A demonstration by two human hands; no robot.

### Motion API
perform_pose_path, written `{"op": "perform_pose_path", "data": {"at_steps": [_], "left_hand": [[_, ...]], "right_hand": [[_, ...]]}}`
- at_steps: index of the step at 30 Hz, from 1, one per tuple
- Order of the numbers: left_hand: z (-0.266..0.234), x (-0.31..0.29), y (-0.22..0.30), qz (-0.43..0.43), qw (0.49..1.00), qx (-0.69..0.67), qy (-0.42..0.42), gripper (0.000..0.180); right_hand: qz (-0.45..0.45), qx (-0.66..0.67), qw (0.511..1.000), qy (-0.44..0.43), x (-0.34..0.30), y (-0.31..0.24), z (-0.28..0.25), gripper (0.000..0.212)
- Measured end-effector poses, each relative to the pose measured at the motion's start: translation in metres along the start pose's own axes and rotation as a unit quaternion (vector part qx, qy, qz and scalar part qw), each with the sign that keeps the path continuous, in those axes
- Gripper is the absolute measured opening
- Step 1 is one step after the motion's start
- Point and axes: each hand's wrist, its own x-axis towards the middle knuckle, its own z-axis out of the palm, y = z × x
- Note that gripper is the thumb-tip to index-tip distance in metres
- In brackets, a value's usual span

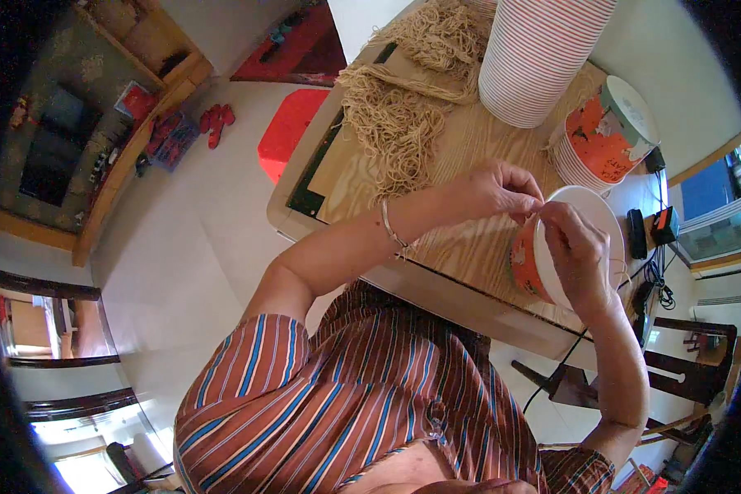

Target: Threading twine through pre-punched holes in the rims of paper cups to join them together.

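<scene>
A paper bucket (pixel 528 262), orange-red outside with a white rim, is tilted at the table's near right side. At its upper rim my left hand (pixel 502 193) and my right hand (pixel 575 247) meet, fingertips pinched together. What lies between the fingertips is too small to make out. My right hand lies across the bucket's mouth and hides part of it. A thin beige string (pixel 623 272) shows beside the bucket's right edge. Beyond my left forearm, a tangled heap of beige strings (pixel 395 123) covers the table's left part.
A tall stack of white, red-lined paper buckets (pixel 539 58) rises at the table's far side. Nearer the wall stands a stack of orange printed buckets (pixel 601 140). Black devices and cables (pixel 657 272) lie right. A red stool (pixel 292 128) stands left of the wooden table (pixel 461 247).
</scene>
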Motion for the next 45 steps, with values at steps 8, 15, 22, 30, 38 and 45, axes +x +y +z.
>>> {"op": "perform_pose_path", "data": {"at_steps": [8,15,22,30,38,45], "left_hand": [[0.001,0.002,0.009,-0.002,1.0,-0.004,-0.006,0.016],[0.001,0.003,0.008,-0.018,1.0,-0.004,0.003,0.016],[-0.003,0.005,0.008,-0.025,0.999,-0.015,-0.021,0.018],[-0.003,0.003,0.015,-0.014,0.999,0.026,-0.021,0.017],[-0.005,-0.004,0.017,-0.009,0.999,0.022,-0.045,0.019],[0.003,-0.004,0.011,0.036,0.996,0.079,-0.023,0.019]], "right_hand": [[0.007,-0.061,0.996,-0.058,-0.001,0.001,-0.001,0.014],[-0.017,-0.085,0.995,-0.048,-0.001,0.001,0.001,0.017],[-0.115,-0.181,0.974,-0.079,0.002,-0.004,-0.005,0.04],[-0.125,-0.154,0.979,-0.051,0.001,-0.001,-0.003,0.033],[-0.073,-0.117,0.99,-0.041,-0.001,0.004,0.001,0.024],[0.137,-0.015,0.989,-0.053,0.003,-0.005,-0.002,0.011]]}}
